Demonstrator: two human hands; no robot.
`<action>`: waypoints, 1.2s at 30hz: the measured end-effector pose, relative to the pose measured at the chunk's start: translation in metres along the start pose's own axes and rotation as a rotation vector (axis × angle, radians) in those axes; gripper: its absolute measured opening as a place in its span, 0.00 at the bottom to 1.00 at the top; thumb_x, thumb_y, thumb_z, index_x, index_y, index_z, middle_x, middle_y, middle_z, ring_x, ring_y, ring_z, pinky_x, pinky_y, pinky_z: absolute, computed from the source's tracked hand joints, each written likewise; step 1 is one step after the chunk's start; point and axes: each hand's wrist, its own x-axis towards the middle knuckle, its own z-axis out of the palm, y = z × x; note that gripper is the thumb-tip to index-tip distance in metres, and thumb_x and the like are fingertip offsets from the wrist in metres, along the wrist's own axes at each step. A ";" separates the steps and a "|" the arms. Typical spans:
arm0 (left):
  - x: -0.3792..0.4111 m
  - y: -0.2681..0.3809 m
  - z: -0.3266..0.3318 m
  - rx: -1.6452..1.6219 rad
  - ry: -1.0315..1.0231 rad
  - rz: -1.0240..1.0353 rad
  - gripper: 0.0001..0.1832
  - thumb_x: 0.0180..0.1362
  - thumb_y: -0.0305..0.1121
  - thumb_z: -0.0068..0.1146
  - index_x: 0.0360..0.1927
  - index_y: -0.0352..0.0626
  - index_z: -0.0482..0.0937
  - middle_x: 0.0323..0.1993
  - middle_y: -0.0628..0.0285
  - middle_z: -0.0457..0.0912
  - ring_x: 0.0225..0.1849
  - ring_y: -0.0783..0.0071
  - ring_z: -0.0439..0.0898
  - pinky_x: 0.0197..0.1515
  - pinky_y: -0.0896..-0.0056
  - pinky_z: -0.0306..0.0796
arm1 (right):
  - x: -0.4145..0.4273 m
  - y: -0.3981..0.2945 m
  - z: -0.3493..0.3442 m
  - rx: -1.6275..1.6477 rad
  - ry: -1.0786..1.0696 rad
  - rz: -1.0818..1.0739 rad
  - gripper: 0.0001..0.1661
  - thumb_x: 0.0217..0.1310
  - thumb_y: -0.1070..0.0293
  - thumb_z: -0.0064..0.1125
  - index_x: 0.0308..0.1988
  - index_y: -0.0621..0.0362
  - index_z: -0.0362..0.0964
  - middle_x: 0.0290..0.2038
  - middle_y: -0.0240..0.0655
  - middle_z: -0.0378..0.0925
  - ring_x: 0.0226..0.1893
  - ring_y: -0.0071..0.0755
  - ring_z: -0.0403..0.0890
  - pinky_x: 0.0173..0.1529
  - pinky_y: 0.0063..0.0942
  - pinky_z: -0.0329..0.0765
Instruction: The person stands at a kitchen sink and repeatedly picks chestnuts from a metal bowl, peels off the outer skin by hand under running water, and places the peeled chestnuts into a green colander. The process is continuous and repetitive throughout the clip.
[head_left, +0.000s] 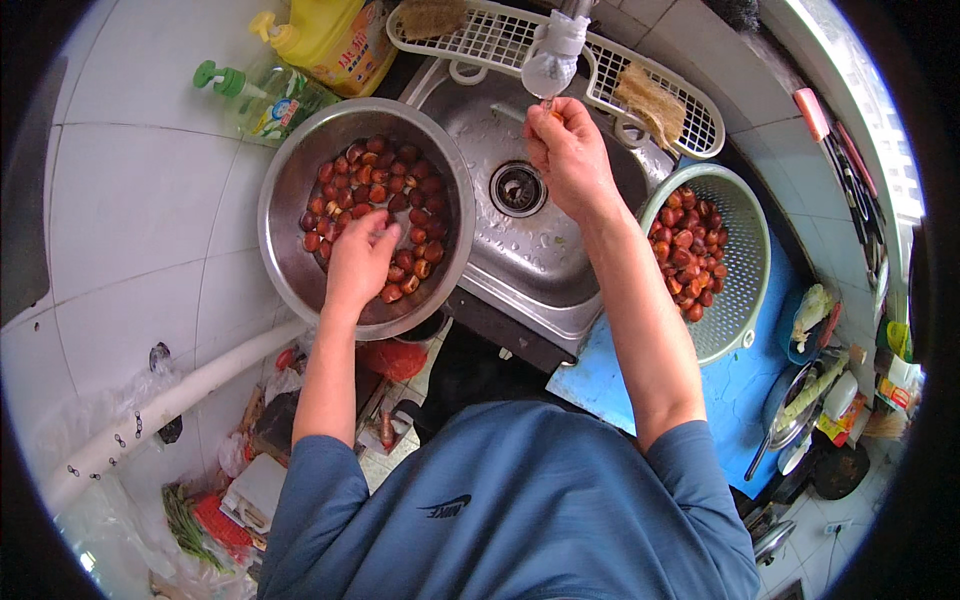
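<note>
A wide steel basin (281, 289) on the left holds many brown chestnuts (379, 176), some with cut shells. My left hand (362, 251) reaches into it over the chestnuts, thumb and fingers slightly apart; what lies under the fingers is hidden. Under the faucet (553, 71), whose spout has a white cover, my right hand (566, 142) is closed around a small orange-brown piece, seemingly a chestnut (557, 116). To the right, a pale green plastic colander (739, 300) contains more chestnuts (690, 247), behind my right forearm.
The steel sink (525, 262) with its drain (517, 189) lies between basin and colander. A white rack (499, 37) with scrubbing pads borders its back. Soap bottles (274, 101) stand at back left. A blue mat (750, 390) carries a pan (787, 412) at right; knives (847, 165) hang beyond.
</note>
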 end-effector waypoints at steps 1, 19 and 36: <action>-0.005 -0.008 0.000 0.060 -0.125 -0.037 0.22 0.57 0.40 0.62 0.52 0.37 0.79 0.44 0.48 0.81 0.41 0.57 0.82 0.48 0.62 0.74 | 0.001 -0.001 0.000 -0.069 0.033 -0.016 0.08 0.66 0.67 0.57 0.41 0.56 0.67 0.27 0.25 0.68 0.19 0.14 0.59 0.22 0.15 0.56; 0.013 -0.009 0.028 -0.129 -0.263 -0.041 0.21 0.56 0.35 0.65 0.51 0.36 0.77 0.41 0.56 0.82 0.39 0.65 0.81 0.46 0.68 0.74 | -0.108 -0.037 -0.114 -1.250 0.435 -0.402 0.20 0.60 0.71 0.60 0.53 0.61 0.73 0.42 0.42 0.77 0.37 0.33 0.82 0.43 0.27 0.79; 0.045 0.135 0.084 -1.213 -0.282 0.081 0.18 0.72 0.43 0.42 0.47 0.40 0.77 0.33 0.66 0.80 0.29 0.84 0.74 0.31 0.82 0.70 | -0.037 0.011 -0.005 -0.411 0.070 -0.150 0.27 0.65 0.59 0.58 0.59 0.61 0.69 0.48 0.43 0.79 0.40 0.29 0.80 0.44 0.27 0.77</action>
